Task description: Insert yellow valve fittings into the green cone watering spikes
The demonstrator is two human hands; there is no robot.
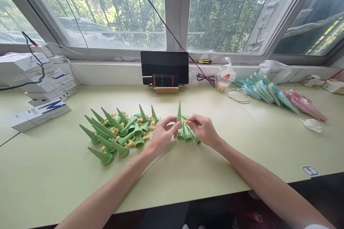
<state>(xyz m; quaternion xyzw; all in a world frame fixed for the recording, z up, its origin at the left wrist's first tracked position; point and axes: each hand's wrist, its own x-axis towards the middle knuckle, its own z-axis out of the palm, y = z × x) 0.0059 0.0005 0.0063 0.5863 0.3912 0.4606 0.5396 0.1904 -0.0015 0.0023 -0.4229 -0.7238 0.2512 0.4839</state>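
Between the thumb and fingers of my left hand is a green cone-shaped nozzle cap, its tip pointing up. My right hand is closed in a pinch right beside it, with a small yellow piece at the fingertips, partly hidden. Below and behind the hands lie several more green nozzle caps, their open ends facing me; my right fingers cover part of them. Left of my left hand spreads a loose pile of green nozzle caps with small yellow pieces among them.
A tablet and a phone showing a timer lean at the window sill. White boxes stack at left. At right are a plastic bag with a cup, a white cable, and bundled teal and pink packets.
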